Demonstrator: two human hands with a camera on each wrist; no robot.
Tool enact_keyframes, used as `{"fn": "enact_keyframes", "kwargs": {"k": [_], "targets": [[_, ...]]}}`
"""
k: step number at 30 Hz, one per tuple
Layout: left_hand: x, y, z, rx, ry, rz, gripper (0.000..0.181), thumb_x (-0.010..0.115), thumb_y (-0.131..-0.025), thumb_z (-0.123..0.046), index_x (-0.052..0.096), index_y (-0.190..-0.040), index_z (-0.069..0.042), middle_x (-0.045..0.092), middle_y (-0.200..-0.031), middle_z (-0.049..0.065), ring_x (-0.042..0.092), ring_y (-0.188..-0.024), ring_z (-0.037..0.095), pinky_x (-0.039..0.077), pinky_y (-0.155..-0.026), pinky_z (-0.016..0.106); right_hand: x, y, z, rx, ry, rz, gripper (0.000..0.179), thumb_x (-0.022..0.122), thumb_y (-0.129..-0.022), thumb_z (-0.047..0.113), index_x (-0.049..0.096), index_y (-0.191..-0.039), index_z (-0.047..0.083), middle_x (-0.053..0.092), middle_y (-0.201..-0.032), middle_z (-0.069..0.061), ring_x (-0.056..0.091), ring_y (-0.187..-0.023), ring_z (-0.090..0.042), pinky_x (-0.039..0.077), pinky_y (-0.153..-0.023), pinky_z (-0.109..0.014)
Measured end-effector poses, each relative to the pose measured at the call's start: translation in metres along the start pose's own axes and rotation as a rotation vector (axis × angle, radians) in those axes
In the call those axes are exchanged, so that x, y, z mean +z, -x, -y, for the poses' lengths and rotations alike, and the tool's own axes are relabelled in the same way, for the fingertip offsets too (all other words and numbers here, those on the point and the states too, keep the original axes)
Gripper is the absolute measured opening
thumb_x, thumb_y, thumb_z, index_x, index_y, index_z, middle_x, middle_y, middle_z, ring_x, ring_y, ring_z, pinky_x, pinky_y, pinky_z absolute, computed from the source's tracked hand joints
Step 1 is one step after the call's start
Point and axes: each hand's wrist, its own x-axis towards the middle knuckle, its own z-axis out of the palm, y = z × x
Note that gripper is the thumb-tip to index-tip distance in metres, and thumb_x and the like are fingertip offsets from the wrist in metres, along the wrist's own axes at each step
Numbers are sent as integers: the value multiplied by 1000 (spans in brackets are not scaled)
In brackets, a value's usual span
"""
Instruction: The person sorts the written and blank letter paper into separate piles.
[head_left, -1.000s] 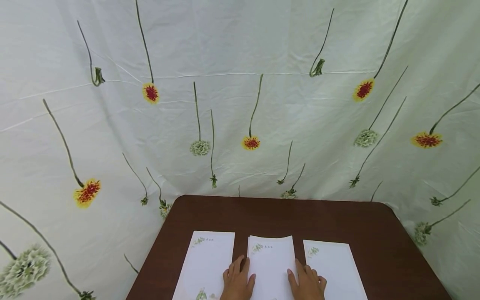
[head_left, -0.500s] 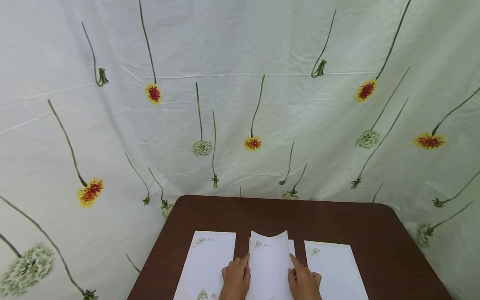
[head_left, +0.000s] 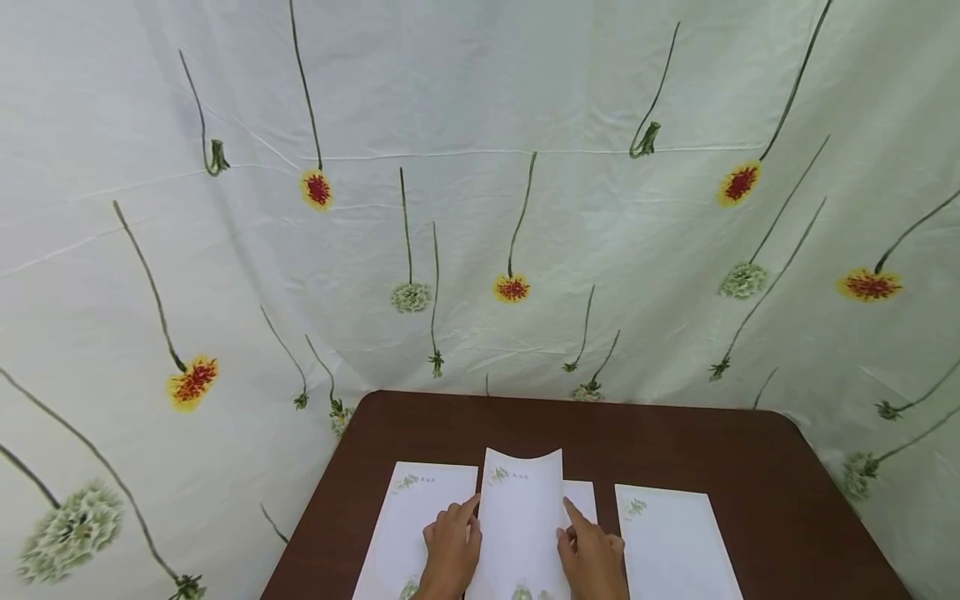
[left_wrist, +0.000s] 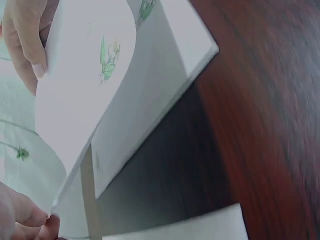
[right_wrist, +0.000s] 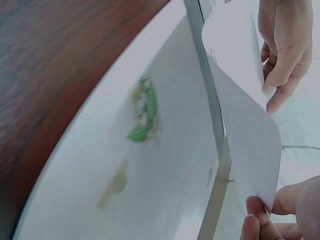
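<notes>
A white sheet of paper (head_left: 521, 521) with small green plant prints is held up by its two side edges and bows between the hands. My left hand (head_left: 450, 546) pinches its left edge between thumb and fingers, also seen at the lower left of the left wrist view. On the opposite edge, my right hand (head_left: 591, 554) pinches it likewise, as the right wrist view shows at lower right. Beneath and to the right, part of the middle paper stack (head_left: 581, 497) shows on the table; the raised sheet hides the remainder.
Left of the hands lies a white paper stack (head_left: 427, 492) with the same print, partly under the left hand. Another printed paper stack (head_left: 671, 533) lies to the right. The dark brown table (head_left: 577, 433) ends at a flower-printed white curtain (head_left: 465, 100).
Both hands, flat at the edges of the middle stack a second ago, have pinched the top sheet, raised it and shifted it left, uncovering the stack's right side.
</notes>
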Motion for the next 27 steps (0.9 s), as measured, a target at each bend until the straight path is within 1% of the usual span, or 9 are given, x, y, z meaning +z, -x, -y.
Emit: {"fn": "enact_keyframes", "kwargs": {"k": [3,6,12,17,20,24,27], "targets": [[-8,-2,4,-3,-6,-21,36,65,-96,-4,72,-131,-9,59,-89,-3,52,-84,20,37,-80,46,4,-1,8,-30,-14,-2,47,70,-97,11,63,-142,0,62,-77,13,52,-69,-4,31,-78,-47],[-17,-3,10,-13,-13,-30,36,63,-97,-4,71,-131,-9,59,-90,-2,53,-85,21,38,-81,47,10,-1,15,-45,-37,-1,47,71,-96,11,63,-142,1,62,-78,13,53,-71,-3,31,-79,-47],[-32,-7,25,-55,-26,-74,36,62,-97,-4,72,-132,-9,63,-92,2,54,-87,23,38,-83,50,22,-7,29,-63,-100,36,51,71,-95,12,60,-144,-1,62,-83,10,53,-74,-3,28,-79,-44],[-39,-10,39,-76,-47,-118,36,62,-96,-4,72,-130,-10,64,-92,2,57,-89,25,38,-82,49,34,-12,45,-91,-126,82,55,73,-95,14,57,-146,-3,64,-86,8,56,-76,-4,29,-79,-45],[-44,-10,47,-64,-67,-162,33,62,-95,-3,74,-126,-9,65,-90,4,59,-87,28,39,-80,49,44,-15,52,-106,-134,105,57,73,-96,16,56,-146,-4,63,-86,9,56,-76,-4,30,-80,-46],[-50,-9,56,-68,-85,-208,30,62,-95,-3,75,-121,-8,67,-91,8,60,-87,31,40,-79,51,57,-16,59,-115,-140,140,58,72,-96,18,56,-146,-5,61,-83,10,53,-73,-4,30,-79,-45],[-55,-8,66,-103,-105,-213,28,61,-96,-3,75,-121,-7,67,-93,9,61,-90,33,40,-80,53,66,-16,62,-116,-151,192,59,71,-97,19,54,-148,-6,59,-80,12,50,-69,-3,29,-78,-45]]}}
